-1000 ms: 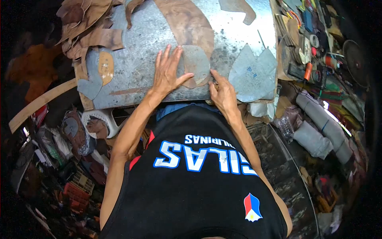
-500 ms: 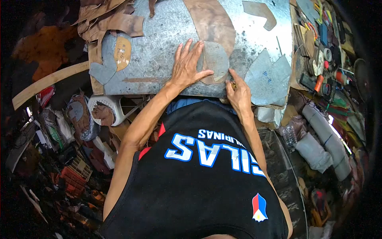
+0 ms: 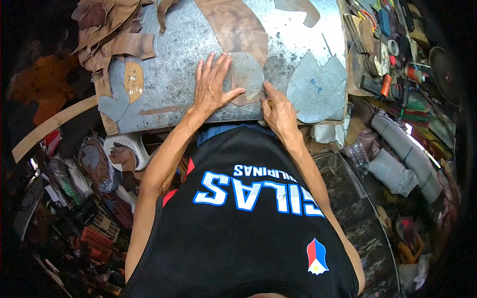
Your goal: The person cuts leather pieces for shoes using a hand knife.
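Note:
A grey rounded template lies on the lower end of a long brown leather strip, on a scratched metal sheet. My left hand rests flat beside it, fingers stretched out and the thumb across the template's lower left edge. At the template's lower right edge is my right hand. Its index finger points forward and the other fingers are curled around something small, mostly hidden in the grip. A sliver of brown leather shows beyond the template's lower rim.
A heart-like grey template lies to the right. Leather scraps pile at the upper left, near a tan marked template. Tools, rolls of tape and leather pieces crowd the right side. A white stool stands below the table's left end.
The whole view has shifted, so the table appears further left. My right hand has stayed by the template's lower right edge, its wrist slightly turned. My left hand still presses flat.

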The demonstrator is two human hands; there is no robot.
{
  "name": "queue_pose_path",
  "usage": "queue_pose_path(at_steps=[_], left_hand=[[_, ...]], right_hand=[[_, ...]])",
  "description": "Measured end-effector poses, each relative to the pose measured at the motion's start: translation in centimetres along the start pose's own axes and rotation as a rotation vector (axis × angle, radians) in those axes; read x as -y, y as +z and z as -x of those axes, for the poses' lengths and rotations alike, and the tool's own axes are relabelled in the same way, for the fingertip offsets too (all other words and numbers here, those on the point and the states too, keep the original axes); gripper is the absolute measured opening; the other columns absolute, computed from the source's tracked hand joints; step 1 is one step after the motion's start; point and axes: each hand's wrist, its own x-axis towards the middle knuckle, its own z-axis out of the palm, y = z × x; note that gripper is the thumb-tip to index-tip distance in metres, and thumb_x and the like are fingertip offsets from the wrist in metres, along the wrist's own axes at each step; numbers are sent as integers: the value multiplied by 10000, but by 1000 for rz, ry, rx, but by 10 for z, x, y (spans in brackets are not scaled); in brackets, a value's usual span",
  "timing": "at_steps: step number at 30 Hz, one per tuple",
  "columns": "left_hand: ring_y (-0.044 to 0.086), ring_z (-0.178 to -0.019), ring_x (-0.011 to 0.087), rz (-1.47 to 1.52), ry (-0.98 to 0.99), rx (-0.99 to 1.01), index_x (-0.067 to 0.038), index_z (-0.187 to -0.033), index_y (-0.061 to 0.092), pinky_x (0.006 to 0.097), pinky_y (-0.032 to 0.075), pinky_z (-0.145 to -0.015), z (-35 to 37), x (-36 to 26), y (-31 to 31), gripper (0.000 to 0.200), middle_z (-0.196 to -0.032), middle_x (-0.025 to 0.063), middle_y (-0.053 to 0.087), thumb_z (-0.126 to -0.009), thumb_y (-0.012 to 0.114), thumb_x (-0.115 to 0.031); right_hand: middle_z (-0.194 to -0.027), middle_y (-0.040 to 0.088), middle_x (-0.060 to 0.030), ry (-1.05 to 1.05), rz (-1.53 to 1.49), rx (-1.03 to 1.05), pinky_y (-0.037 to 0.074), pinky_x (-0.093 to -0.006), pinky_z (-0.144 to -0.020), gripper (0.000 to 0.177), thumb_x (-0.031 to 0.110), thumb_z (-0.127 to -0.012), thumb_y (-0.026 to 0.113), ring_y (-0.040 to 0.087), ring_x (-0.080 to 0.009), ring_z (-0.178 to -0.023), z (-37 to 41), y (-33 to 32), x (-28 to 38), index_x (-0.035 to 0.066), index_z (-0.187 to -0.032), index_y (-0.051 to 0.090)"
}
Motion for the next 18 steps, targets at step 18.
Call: queue_pose_path(at_steps=[18], left_hand=[[365,-1354,415,-109,152,59,-74,-1081,693,568,245,-1131,-12,-21,-19,403,-1376,174,493,-812,735,-372]], right_hand=[[-952,623,-320,-73,139,124,508,-561,-736,336,157,-925,543,618,-515,-868,2,-47,-3,13,-1223,479]])
